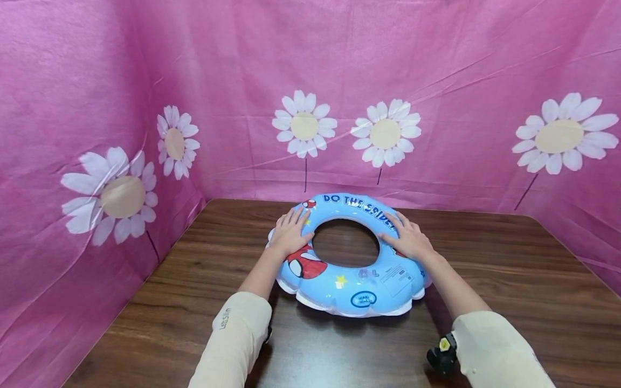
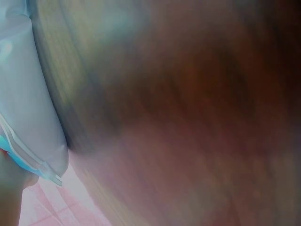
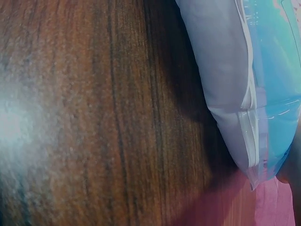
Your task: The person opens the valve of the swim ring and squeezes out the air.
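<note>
An inflated swim ring (image 1: 327,296), light blue on top with a white scalloped underside, lies on the wooden table. It carries a red cartoon face, yellow stars and dark blue lettering. On its left side rests my left hand (image 1: 289,233), fingers spread over the top and thumb towards the hole. My right hand (image 1: 409,238) lies across the opposite side in much the same way, its fingers extended. The left wrist view catches the ring's pale underside (image 2: 30,94) at the edge. In the right wrist view its white and blue side (image 3: 225,70) stands close beside the hand.
The brown wooden table (image 1: 509,269) extends around the ring. Pink cloth (image 1: 436,48) printed with white daisies hangs along the back and sides. A small black device (image 1: 442,355) sits at the right wrist, beside the cream sleeve (image 1: 499,350).
</note>
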Motion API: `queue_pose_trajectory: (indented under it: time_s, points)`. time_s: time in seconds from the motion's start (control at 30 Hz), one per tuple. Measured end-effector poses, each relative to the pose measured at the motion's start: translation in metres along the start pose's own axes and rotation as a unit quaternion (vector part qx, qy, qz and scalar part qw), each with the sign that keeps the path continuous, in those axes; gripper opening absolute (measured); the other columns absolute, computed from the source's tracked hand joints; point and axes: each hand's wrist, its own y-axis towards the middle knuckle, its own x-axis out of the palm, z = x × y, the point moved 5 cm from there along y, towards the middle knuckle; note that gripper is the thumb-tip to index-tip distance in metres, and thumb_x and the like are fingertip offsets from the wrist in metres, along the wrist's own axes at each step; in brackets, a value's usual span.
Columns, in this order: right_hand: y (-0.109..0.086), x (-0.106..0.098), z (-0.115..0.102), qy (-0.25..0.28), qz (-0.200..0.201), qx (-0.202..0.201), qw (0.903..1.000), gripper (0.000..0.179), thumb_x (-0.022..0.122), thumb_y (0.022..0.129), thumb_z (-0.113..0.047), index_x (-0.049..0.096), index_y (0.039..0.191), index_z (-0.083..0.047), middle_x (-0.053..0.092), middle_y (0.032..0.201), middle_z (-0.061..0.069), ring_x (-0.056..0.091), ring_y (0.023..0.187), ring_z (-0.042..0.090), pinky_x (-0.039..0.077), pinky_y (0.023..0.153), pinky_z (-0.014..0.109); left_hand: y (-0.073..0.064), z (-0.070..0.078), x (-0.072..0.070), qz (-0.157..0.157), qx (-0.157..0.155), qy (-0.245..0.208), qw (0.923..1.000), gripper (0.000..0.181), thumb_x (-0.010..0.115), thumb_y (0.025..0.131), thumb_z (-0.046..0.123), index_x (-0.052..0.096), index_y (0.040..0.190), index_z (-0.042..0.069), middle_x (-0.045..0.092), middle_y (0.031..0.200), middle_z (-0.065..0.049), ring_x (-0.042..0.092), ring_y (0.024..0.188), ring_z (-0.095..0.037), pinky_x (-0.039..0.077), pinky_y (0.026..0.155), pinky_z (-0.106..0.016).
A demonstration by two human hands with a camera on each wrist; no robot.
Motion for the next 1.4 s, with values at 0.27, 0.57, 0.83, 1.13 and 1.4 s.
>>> queue_pose_trajectory:
  time_s: [0.27,0.57,0.83,1.13,1.4]
  points:
    - [-0.002,-0.0009,-0.003,-0.003,-0.001,-0.004,1.0,0.076,0.044,0.09,-0.055,0.02,0.146,-0.01,0.01,0.148,0.022,0.017,0.126,0.053,0.026,0.087,0.07,-0.001,0.0002,0.0007,-0.011,-0.008,0.0,0.9999,0.065,0.041,0.094,0.044,0.019,0.148,0.017,0.007,0.153,-0.005,0.002,0.138,-0.027,0.006,0.108,-0.044]
    - [-0.0017,-0.0002,-0.0023,-0.007,-0.005,-0.007,0.9999,0.075,0.044,0.091,-0.053,0.019,0.146,-0.01,0.008,0.148,0.023,0.017,0.125,0.054,0.025,0.088,0.071,0.0009,-0.0007,0.0042,-0.026,-0.019,0.012,0.9994,0.065,0.039,0.095,0.046,0.013,0.149,0.02,0.001,0.153,-0.003,-0.004,0.138,-0.024,0.002,0.109,-0.042]
    - [0.0,0.0026,-0.0003,-0.007,-0.005,-0.006,0.9999,0.076,0.044,0.09,-0.054,0.018,0.147,-0.01,0.008,0.148,0.023,0.017,0.125,0.054,0.025,0.088,0.07,0.0006,0.0001,0.003,-0.02,-0.016,0.012,0.9996,0.065,0.041,0.095,0.044,0.015,0.149,0.019,0.005,0.153,-0.003,-0.002,0.138,-0.024,0.005,0.109,-0.043]
    - [-0.0028,0.0023,0.0031,-0.008,-0.006,-0.003,0.9999,0.081,0.042,0.088,-0.061,0.015,0.148,-0.013,0.007,0.149,0.021,0.018,0.124,0.053,0.025,0.087,0.07,0.0001,0.003,0.0025,-0.019,-0.007,0.007,0.9998,0.064,0.04,0.095,0.044,0.017,0.149,0.019,0.007,0.153,-0.003,0.001,0.138,-0.025,0.007,0.108,-0.044]
    - [-0.002,0.0033,0.0,-0.007,-0.006,-0.012,0.9999,0.082,0.044,0.087,-0.061,0.015,0.148,-0.013,0.007,0.149,0.02,0.018,0.124,0.053,0.026,0.087,0.07,0.0005,-0.0001,0.0035,-0.019,-0.012,0.01,0.9997,0.063,0.04,0.095,0.044,0.018,0.148,0.019,0.01,0.153,-0.003,0.003,0.138,-0.026,0.008,0.108,-0.043]
